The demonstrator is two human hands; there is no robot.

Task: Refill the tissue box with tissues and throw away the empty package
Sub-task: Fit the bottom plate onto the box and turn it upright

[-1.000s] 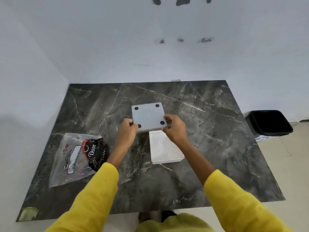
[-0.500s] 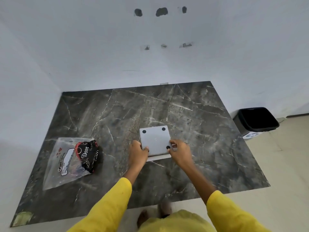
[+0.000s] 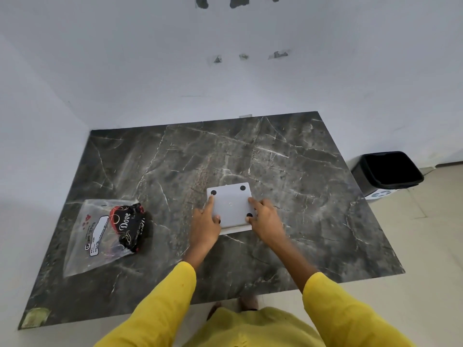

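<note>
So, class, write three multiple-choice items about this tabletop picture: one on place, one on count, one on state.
1. Where is the clear plastic tissue package?
A. in the bin B. left of the box C. on the floor
2. How many black dots show on the grey square tissue box base?
A. two B. four C. six
3. The black waste bin is:
A. open B. lidded C. overturned

Answers: 1 B, it lies on the dark marble table beside the left hand. 2 B, one per corner, between left and right hand. 3 A, its dark inside shows.
</note>
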